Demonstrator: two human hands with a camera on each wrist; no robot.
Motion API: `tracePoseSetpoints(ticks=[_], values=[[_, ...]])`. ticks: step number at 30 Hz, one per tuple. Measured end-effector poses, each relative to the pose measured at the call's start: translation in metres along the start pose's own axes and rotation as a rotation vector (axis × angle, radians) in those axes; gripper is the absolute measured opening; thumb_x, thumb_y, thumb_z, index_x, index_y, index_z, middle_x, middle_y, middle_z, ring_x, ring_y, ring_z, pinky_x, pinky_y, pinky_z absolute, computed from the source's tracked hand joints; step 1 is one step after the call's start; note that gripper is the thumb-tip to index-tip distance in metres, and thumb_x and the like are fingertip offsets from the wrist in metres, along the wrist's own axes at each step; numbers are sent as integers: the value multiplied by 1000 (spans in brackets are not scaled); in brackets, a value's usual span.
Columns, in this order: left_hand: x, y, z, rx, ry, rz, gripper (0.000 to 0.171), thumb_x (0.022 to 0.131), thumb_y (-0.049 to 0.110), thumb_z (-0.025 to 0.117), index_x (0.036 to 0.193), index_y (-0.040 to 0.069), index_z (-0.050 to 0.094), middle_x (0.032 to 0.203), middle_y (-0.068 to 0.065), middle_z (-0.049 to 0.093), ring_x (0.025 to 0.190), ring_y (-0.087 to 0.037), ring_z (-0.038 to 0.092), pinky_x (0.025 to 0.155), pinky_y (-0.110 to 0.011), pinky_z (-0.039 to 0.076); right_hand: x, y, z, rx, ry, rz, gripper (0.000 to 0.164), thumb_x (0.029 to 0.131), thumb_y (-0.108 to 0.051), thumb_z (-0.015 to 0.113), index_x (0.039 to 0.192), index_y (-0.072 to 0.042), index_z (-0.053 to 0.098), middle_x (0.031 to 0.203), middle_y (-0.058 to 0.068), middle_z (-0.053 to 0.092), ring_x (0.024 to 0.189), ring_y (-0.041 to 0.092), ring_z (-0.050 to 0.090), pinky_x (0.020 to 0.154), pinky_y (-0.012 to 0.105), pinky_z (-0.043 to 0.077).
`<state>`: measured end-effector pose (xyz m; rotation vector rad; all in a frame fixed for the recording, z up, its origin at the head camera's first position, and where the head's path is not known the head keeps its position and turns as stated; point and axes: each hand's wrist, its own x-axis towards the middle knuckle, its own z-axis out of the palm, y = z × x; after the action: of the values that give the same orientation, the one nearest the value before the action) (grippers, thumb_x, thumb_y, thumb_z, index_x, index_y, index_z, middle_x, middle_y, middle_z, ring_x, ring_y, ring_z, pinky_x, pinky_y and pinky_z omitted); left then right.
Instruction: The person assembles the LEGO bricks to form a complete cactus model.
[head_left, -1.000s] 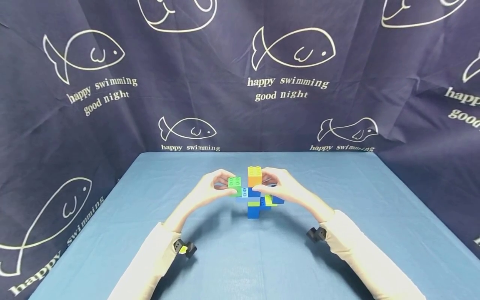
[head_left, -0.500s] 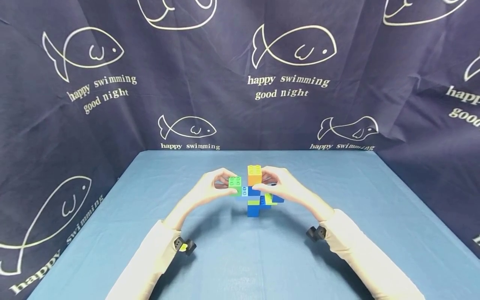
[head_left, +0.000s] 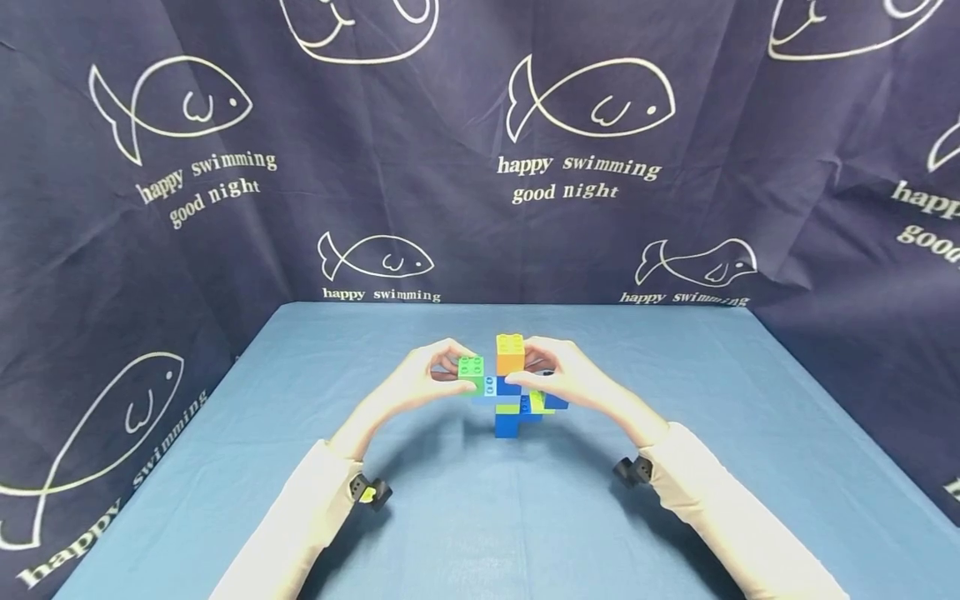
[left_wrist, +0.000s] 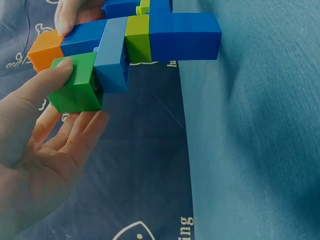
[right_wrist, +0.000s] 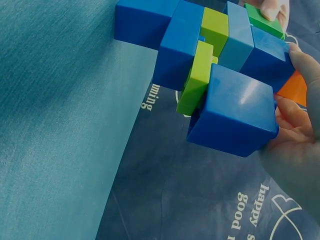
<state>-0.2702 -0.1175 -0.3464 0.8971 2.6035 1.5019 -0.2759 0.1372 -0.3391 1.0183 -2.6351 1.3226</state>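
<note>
In the head view a built figure of toy building bricks stands mid-table, its base brick [head_left: 506, 426] blue. My left hand [head_left: 416, 377] pinches the green brick [head_left: 471, 377] at its left end, thumb in front and fingers behind. This green brick sits on a light blue brick [left_wrist: 111, 62], seen in the left wrist view. My right hand [head_left: 568, 377] grips the blue brick [right_wrist: 270, 57] under the orange brick [head_left: 510, 356] on top. Lower right, a lime brick [right_wrist: 196, 77] bears a large blue brick [right_wrist: 235, 107], close to my right palm.
A blue cloth [head_left: 487, 517] covers the table. Behind and at the sides hangs a dark blue curtain [head_left: 465, 200] with white fish and lettering. Each wrist carries a small black camera, one on the left [head_left: 371, 492] and one on the right [head_left: 632, 471].
</note>
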Motion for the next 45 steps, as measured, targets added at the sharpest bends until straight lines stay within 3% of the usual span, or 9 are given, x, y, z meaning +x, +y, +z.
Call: tracePoseSetpoints(ticks=[3, 22, 29, 36, 45], values=[[2, -8, 1, -14, -6, 9, 41, 76, 16, 79, 112, 9, 61, 100, -9, 66, 85, -16, 60, 82, -26, 53, 0, 2, 0, 1, 2, 0, 32, 81, -25, 74, 108, -14, 63, 95, 0, 68, 89, 13, 66, 86, 34, 53], [3, -10, -1, -29, 2, 23, 38, 77, 18, 78, 111, 14, 62, 97, -2, 64, 85, -16, 59, 83, -25, 53, 0, 0, -3, -12, 0, -7, 35, 80, -27, 74, 112, -15, 62, 100, 0, 68, 94, 14, 65, 88, 38, 51], [2, -13, -1, -31, -3, 14, 39, 77, 19, 77, 112, 13, 61, 98, -2, 65, 86, -15, 59, 83, -26, 53, -2, 6, -3, -75, -15, -71, 35, 79, -28, 76, 109, -15, 63, 99, -1, 68, 95, 13, 65, 89, 37, 51], [2, -15, -2, -26, 2, 5, 39, 78, 19, 77, 113, 13, 61, 101, -3, 65, 88, -15, 60, 84, -27, 52, -8, 14, -10, -133, 35, -164, 44, 77, -26, 77, 117, -13, 62, 106, 1, 67, 100, 17, 63, 90, 37, 50], [4, -19, -1, -40, 31, -10, 40, 80, 22, 75, 116, 12, 61, 104, -5, 65, 94, -17, 60, 88, -30, 51, -18, 25, -13, -265, 92, -215, 53, 72, -21, 81, 119, -8, 61, 116, 5, 60, 111, 21, 56, 97, 43, 45]])
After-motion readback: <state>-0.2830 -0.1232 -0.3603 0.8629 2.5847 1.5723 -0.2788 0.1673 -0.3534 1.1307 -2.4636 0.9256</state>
